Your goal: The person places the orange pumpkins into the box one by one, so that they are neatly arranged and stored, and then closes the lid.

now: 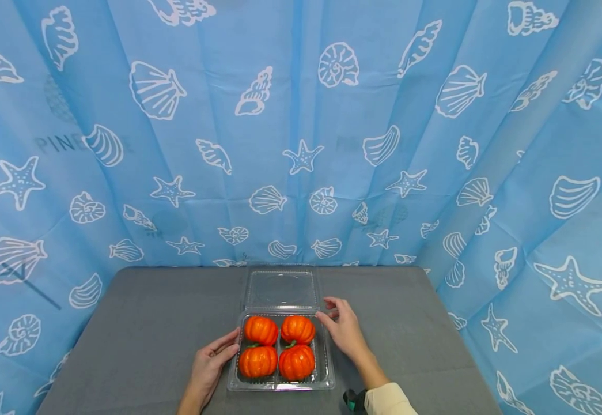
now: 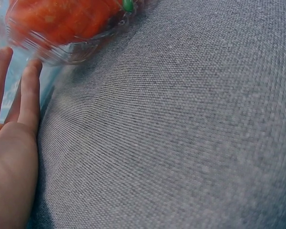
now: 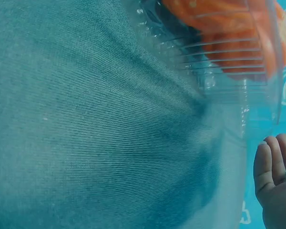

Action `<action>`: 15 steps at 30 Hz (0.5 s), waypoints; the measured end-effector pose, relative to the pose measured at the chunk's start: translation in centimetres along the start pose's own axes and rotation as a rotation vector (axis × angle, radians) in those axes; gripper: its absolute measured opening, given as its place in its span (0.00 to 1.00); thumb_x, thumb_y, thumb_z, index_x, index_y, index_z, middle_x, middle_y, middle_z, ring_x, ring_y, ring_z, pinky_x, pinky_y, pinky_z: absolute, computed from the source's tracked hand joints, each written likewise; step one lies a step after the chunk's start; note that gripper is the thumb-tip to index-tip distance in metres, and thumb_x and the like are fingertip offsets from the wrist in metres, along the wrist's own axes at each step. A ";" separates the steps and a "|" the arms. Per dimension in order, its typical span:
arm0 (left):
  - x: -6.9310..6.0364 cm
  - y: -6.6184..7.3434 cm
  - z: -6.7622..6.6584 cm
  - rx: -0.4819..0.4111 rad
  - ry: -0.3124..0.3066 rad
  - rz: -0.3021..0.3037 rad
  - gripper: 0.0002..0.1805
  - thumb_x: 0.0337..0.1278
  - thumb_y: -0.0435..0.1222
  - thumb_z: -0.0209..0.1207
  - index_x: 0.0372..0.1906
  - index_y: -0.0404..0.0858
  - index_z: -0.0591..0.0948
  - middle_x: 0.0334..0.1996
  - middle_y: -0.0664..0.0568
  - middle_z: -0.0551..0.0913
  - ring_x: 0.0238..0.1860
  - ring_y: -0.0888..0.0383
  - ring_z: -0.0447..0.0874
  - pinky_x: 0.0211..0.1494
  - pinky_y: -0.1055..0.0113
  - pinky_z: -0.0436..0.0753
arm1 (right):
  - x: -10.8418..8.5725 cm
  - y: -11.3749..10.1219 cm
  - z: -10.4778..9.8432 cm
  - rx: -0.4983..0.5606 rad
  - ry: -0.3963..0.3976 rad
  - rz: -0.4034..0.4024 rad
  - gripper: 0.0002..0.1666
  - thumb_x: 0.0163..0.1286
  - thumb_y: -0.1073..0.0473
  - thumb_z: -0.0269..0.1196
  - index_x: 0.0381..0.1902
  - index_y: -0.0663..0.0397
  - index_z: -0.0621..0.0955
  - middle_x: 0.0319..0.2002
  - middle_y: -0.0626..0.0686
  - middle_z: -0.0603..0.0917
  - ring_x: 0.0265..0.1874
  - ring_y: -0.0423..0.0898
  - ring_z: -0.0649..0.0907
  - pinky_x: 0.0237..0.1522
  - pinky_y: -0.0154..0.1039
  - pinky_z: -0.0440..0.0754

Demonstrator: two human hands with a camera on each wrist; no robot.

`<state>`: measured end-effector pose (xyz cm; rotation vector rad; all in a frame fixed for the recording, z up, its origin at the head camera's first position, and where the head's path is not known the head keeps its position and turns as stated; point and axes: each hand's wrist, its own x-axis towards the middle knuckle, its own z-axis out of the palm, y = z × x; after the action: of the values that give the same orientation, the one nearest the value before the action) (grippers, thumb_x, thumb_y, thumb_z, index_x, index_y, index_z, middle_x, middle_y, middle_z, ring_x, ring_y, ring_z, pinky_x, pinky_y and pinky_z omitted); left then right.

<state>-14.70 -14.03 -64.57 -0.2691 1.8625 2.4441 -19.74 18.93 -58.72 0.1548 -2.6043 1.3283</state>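
A clear plastic clamshell box stands on the table with its lid folded back toward the curtain. Several small orange pumpkins sit inside it in two rows, some with green stems showing. My left hand is at the box's left side, its extended fingertips touching the wall. In the left wrist view, the fingers reach up to the box's lower edge. My right hand is by the back right corner near the hinge, fingers loosely bent. The right wrist view shows these fingers holding nothing, close to the box.
Grey cloth covers the table, with bare surface on both sides of the box. A blue curtain with white shell prints hangs behind the table and along its sides. A dark band is around my right wrist, beside a cream sleeve.
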 end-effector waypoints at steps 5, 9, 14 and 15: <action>0.0 0.1 0.0 0.013 -0.002 0.001 0.30 0.57 0.31 0.70 0.64 0.23 0.77 0.50 0.61 0.90 0.53 0.71 0.86 0.54 0.77 0.84 | 0.3 0.5 0.2 0.049 -0.006 0.063 0.30 0.65 0.56 0.73 0.62 0.62 0.78 0.48 0.60 0.83 0.40 0.51 0.84 0.43 0.36 0.84; -0.1 0.1 0.0 0.009 -0.009 0.014 0.29 0.58 0.30 0.69 0.63 0.22 0.77 0.51 0.60 0.90 0.52 0.71 0.87 0.54 0.77 0.84 | 0.5 0.9 0.5 0.059 -0.020 0.090 0.32 0.66 0.56 0.72 0.64 0.61 0.77 0.49 0.61 0.83 0.40 0.50 0.83 0.40 0.34 0.83; -0.2 0.1 0.1 0.014 -0.006 0.009 0.29 0.58 0.29 0.69 0.64 0.23 0.77 0.50 0.62 0.90 0.53 0.71 0.86 0.54 0.77 0.84 | 0.6 1.3 0.7 0.051 -0.045 0.123 0.33 0.67 0.53 0.71 0.65 0.59 0.75 0.49 0.60 0.84 0.40 0.48 0.83 0.40 0.35 0.83; -0.2 0.2 0.1 0.013 0.001 0.000 0.29 0.57 0.30 0.69 0.63 0.24 0.78 0.49 0.63 0.90 0.53 0.71 0.86 0.54 0.77 0.84 | 0.5 1.4 0.7 0.052 -0.050 0.126 0.33 0.68 0.52 0.71 0.66 0.60 0.75 0.49 0.60 0.84 0.40 0.48 0.84 0.40 0.36 0.83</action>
<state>-14.52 -13.97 -64.34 -0.2696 1.8774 2.4314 -20.65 19.16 -60.14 0.0325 -2.6610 1.4524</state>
